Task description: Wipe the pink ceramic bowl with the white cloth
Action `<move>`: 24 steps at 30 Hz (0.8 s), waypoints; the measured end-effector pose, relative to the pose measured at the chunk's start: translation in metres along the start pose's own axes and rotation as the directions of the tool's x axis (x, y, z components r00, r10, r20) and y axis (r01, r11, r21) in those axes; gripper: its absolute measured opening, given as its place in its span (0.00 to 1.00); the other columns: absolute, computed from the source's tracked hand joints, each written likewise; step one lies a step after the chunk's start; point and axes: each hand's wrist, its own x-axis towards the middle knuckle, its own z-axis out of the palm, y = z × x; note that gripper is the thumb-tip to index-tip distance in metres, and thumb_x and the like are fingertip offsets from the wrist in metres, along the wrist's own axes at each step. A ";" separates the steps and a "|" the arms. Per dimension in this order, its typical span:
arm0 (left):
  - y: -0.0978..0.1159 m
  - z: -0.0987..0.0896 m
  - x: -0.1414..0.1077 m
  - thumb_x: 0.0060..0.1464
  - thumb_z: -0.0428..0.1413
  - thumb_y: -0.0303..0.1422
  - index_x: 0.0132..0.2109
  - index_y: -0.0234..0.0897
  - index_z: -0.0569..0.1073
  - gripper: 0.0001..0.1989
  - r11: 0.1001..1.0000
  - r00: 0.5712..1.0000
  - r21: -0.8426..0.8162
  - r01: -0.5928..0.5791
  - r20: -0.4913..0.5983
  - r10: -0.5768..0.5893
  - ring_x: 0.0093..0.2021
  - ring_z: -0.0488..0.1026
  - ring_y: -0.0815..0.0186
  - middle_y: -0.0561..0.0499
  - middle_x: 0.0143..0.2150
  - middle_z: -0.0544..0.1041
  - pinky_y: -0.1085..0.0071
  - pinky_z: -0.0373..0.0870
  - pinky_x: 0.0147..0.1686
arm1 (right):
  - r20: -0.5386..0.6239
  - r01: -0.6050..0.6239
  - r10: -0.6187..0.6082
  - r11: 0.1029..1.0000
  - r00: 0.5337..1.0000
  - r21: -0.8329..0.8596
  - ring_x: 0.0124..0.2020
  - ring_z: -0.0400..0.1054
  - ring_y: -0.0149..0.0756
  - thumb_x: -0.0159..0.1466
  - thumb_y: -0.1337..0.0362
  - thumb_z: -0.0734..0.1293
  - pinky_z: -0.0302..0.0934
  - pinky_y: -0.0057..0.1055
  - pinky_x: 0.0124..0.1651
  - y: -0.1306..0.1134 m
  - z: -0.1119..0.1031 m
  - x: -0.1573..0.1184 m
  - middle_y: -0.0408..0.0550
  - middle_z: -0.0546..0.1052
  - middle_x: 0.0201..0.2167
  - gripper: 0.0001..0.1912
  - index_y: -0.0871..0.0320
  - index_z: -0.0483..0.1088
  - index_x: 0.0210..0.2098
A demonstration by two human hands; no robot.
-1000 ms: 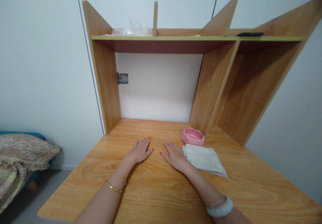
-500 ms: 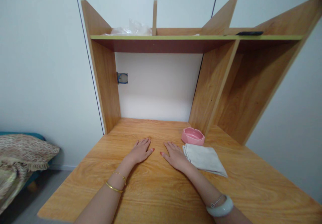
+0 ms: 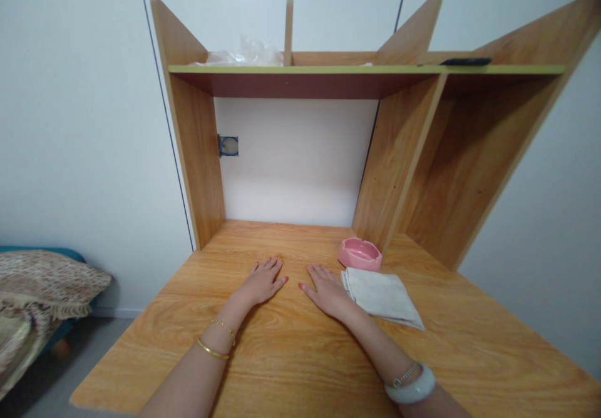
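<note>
My left hand lies palm down on the wooden desk, its thumb apart from the fingers, holding nothing. To its right, my right hand also rests flat on the desktop, with nothing in it. A folded pale grey cloth lies just right of my right hand, against or very near its outer edge. Behind the cloth sits a pink ashtray-like dish with notches in its rim, near the foot of the upright divider.
Above the desk runs a shelf holding clear plastic and a flat black object. Upright panels stand at the back. A wall box with wires shows at left. A bed with a patterned cover is at far left.
</note>
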 end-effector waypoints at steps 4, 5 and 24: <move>0.000 0.000 0.001 0.56 0.33 0.50 0.63 0.34 0.47 0.34 1.000 1.000 0.003 0.005 0.010 -0.005 0.64 0.41 0.59 0.43 0.65 0.47 0.57 0.38 0.59 | 0.002 -0.002 0.002 1.000 1.000 -0.001 0.64 0.37 0.43 0.62 0.50 0.50 0.34 0.39 0.61 0.000 0.000 0.000 0.56 0.47 0.63 0.35 0.65 0.45 0.62; 0.000 0.000 0.001 0.56 0.33 0.50 0.63 0.34 0.48 0.34 1.000 1.000 0.002 0.003 0.011 -0.003 0.64 0.41 0.59 0.43 0.65 0.47 0.57 0.38 0.59 | 0.001 0.000 0.000 1.000 1.000 -0.004 0.64 0.37 0.43 0.62 0.50 0.50 0.35 0.39 0.61 0.000 0.000 0.000 0.56 0.48 0.63 0.35 0.66 0.45 0.62; 0.003 -0.003 -0.001 0.57 0.33 0.49 0.63 0.33 0.47 0.33 1.000 1.000 0.008 0.013 0.025 -0.013 0.64 0.41 0.60 0.43 0.65 0.46 0.57 0.38 0.59 | 0.005 0.002 -0.002 1.000 1.000 -0.007 0.64 0.37 0.43 0.62 0.50 0.50 0.35 0.39 0.61 -0.001 -0.001 -0.001 0.55 0.47 0.63 0.35 0.65 0.45 0.62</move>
